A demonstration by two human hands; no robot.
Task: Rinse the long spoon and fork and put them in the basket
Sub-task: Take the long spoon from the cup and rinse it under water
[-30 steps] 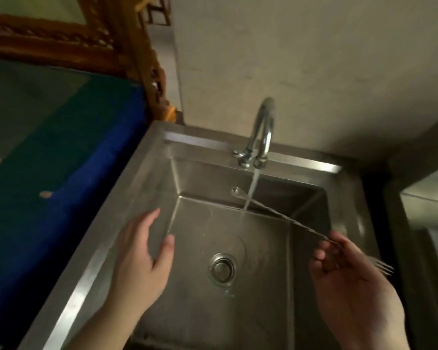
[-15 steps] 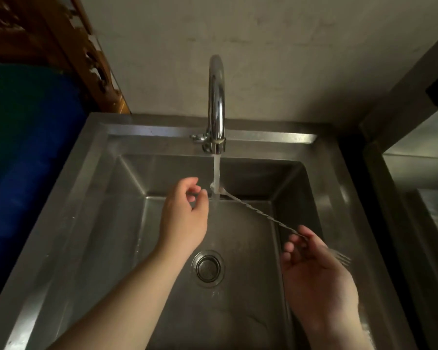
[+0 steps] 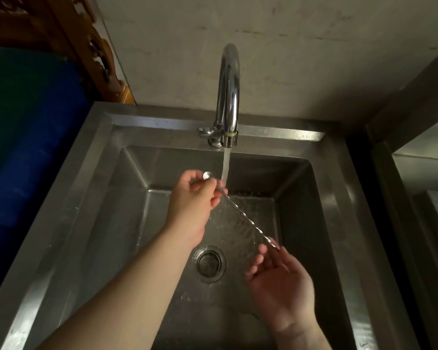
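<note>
A long thin metal utensil with a twisted stem [image 3: 245, 216] stretches across the steel sink [image 3: 68, 223], with a spoon bowl at one end and fork tines at the other. My left hand [image 3: 195, 200] pinches the spoon end, whose round bowl [image 3: 207, 175] shows above the fingers beside the water stream [image 3: 225, 165]. My right hand [image 3: 281, 279] holds the lower end, palm up; the fork tines are hidden behind it. Water splashes off the stem onto the sink floor. No basket is in view.
The chrome tap [image 3: 228, 97] runs at the back rim. A round drain [image 3: 209, 263] sits in the sink floor between my hands. A blue surface [image 3: 28, 152] lies left, carved wood [image 3: 96, 51] behind it, and a steel counter [image 3: 425, 188] on the right.
My left hand has closed on the spoon end of the utensil, which it was only reaching for before. The stem now lies under the stream. My right hand has kept its grip.
</note>
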